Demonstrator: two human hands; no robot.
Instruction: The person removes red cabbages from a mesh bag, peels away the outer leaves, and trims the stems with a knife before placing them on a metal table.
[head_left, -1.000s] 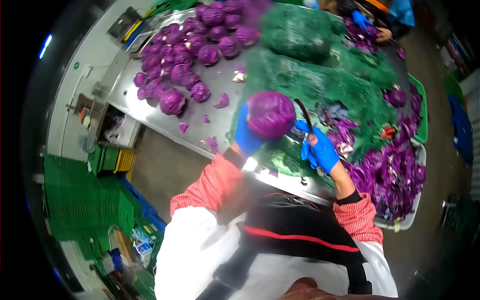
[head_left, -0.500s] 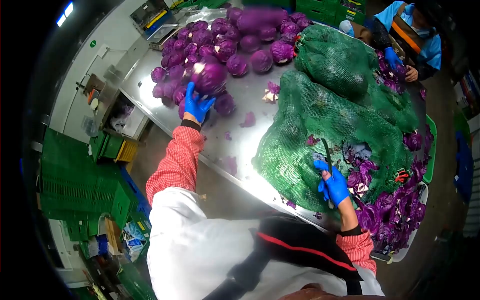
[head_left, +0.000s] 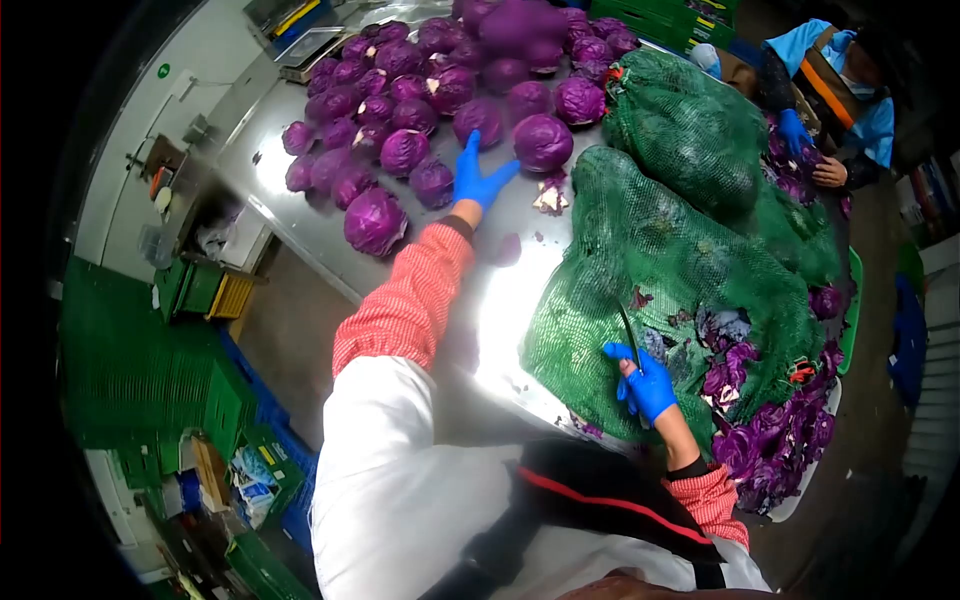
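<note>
My left hand, in a blue glove, reaches over the metal table with fingers spread and nothing in its grasp. Its fingertips are close to a red cabbage in the pile, and a larger red cabbage lies just right of the hand. At the near end of the pile is another red cabbage. My right hand, also gloved, grips a knife with its blade pointing up and away. That hand is low over a green net sack and some loose cabbage leaves.
A second full net sack lies behind the first. Purple leaves are heaped in a white bin at the right. Across the table, a co-worker handles cabbage. Green crates stand at the back.
My left hand has let go of the cabbage it held up and moved right across the pile, fingers now spread. The right hand keeps the knife, nearly in place. The view has shifted slightly.
</note>
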